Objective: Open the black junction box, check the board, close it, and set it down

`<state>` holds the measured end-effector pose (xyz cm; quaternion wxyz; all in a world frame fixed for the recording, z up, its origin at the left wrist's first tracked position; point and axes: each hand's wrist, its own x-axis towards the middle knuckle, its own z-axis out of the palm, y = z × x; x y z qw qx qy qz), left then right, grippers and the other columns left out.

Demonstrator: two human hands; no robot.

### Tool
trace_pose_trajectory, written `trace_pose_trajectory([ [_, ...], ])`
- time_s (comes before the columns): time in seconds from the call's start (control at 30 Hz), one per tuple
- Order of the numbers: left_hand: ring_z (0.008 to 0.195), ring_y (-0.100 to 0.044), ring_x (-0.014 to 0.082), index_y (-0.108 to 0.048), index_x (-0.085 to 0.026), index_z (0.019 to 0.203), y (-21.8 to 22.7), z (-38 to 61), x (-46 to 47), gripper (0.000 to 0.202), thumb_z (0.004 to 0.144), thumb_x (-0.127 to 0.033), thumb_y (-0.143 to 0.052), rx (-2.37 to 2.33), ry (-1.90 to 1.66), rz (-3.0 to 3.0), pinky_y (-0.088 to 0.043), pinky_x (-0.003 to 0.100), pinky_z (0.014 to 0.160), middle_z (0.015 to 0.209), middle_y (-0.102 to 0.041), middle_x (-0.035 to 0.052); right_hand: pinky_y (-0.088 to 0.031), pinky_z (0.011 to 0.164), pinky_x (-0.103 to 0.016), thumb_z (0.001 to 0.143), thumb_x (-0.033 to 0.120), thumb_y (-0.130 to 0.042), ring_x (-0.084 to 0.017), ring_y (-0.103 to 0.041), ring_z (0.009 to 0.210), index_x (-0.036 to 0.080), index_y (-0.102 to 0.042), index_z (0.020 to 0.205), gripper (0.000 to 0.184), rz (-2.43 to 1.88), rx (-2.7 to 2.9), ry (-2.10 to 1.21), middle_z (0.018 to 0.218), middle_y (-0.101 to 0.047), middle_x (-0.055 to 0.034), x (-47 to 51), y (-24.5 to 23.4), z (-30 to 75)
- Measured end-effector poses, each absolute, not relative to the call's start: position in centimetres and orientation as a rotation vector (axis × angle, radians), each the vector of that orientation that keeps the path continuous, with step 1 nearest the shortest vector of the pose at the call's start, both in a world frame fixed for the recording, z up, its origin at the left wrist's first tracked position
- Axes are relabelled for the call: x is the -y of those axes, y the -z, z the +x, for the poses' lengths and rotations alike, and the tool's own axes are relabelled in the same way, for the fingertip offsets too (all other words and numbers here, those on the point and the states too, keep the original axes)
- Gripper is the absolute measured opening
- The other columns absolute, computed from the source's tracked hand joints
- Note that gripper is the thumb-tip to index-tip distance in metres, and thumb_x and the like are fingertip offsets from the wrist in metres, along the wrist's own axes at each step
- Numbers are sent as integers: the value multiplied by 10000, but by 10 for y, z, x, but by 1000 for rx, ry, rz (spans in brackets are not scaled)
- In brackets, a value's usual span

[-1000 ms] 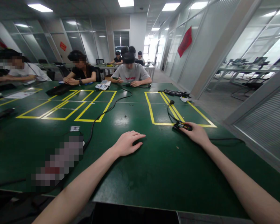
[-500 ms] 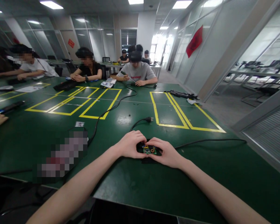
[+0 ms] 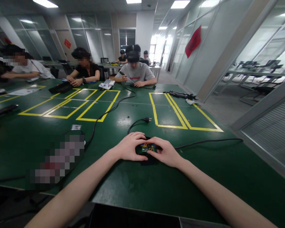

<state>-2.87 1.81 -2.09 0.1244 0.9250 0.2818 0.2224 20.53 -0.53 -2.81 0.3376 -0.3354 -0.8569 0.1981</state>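
Note:
A small black device with an exposed green circuit board (image 3: pixel 147 148) lies on the green table (image 3: pixel 142 186) just in front of me. My left hand (image 3: pixel 129 146) curls round its left side and my right hand (image 3: pixel 164 152) round its right side, fingers closed on it. A black cable (image 3: pixel 204 141) runs from the device off to the right. A second cable ending in a plug (image 3: pixel 146 119) curves away behind my hands.
Yellow tape rectangles (image 3: pixel 173 110) mark the table farther back. A blurred object (image 3: pixel 59 161) with a cord lies at my left. Several people sit along the far and left sides. A black tool (image 3: pixel 179 94) rests at the far right edge.
My right hand pulled the device from the yellow rectangle at the right to the middle in front of me. My left hand closed onto it, and both hands now grip it.

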Motion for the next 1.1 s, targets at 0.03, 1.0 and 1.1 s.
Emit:
trace_pose_trajectory([
  [0.03, 1307, -570, 341, -697, -198, 1256, 21, -29, -18, 658, 713, -534, -857, -828, -643, 2698, -455, 511, 1133, 1309, -675, 131, -596, 855, -353, 905, 247, -677, -222, -725, 981, 238, -693, 1158, 254, -871, 2238, -509, 1092, -741, -74, 5, 29, 205],
  [1.0, 633, -556, 126, -641, -190, 784, 15, -37, -20, 54, 804, -235, -665, -1054, -626, 2607, -379, 234, 587, 752, -620, -11, -575, 776, -333, 949, 221, -559, -213, -711, 909, 209, -717, 1110, 226, -930, 2505, -319, 1032, -715, -81, -10, 22, 229],
  [1.1, 635, -555, 125, -656, -187, 800, 15, -38, -21, 74, 822, -258, -657, -1076, -609, 2608, -373, 234, 595, 747, -617, -12, -571, 794, -324, 959, 227, -559, -206, -706, 920, 206, -719, 1115, 224, -950, 2505, -338, 1038, -714, -82, -10, 23, 230],
])
